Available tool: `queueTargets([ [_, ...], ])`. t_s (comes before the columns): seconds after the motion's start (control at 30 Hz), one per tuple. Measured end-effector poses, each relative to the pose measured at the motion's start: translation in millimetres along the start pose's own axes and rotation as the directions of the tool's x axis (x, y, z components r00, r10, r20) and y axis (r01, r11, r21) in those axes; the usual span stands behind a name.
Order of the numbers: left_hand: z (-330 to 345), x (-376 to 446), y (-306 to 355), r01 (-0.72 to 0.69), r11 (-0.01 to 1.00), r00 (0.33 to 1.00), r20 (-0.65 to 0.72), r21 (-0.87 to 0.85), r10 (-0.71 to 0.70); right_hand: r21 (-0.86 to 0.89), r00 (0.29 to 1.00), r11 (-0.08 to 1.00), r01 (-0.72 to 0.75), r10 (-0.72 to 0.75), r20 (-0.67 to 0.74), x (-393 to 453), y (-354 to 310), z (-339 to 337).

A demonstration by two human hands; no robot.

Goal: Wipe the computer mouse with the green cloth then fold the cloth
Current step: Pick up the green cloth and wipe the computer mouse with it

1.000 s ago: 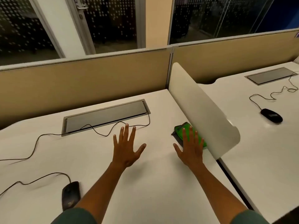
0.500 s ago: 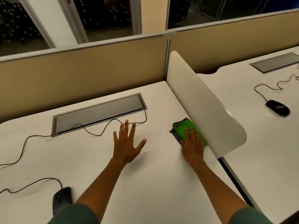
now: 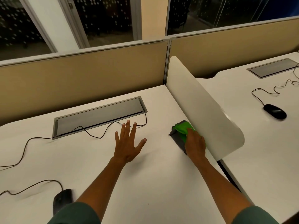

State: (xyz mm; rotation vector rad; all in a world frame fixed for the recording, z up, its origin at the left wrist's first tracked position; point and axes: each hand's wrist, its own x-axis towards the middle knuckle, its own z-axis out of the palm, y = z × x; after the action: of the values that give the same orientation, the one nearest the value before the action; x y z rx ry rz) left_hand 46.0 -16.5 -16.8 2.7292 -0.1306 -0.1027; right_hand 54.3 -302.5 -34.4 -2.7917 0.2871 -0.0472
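An office, clearly: white table (image 3: 145, 167) with a cable hatch (image 3: 98, 117), beige partition panels (image 3: 80, 81), a curved divider (image 3: 205, 107), wired mice (image 3: 275, 111), glass walls (image 3: 105, 18) behind.

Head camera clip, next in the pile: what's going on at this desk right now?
A person is at a white desk. Their right hand is closing on the green cloth, which lies bunched over something grey beside the curved white divider. The left hand rests flat, fingers spread, near a cable. The computer mouse sits untouched at the near left, partly behind the left sleeve. A second mouse lies on the neighbouring desk. No wiping has begun.
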Motion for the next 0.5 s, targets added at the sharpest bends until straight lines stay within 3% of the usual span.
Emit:
queueTargets([
  [0.13,-11,-4,1,-0.004,1.000,1.000,-0.015,-0.006,0.004,0.156,0.998,0.987,0.029,-0.022,-0.051,1,-20,-23],
  [0.5,-52,-45,-16,0.033,0.999,0.991,-0.129,0.003,-0.033,0.460,0.988,0.885,0.071,-0.127,0.092,-11,-101,-73],
])
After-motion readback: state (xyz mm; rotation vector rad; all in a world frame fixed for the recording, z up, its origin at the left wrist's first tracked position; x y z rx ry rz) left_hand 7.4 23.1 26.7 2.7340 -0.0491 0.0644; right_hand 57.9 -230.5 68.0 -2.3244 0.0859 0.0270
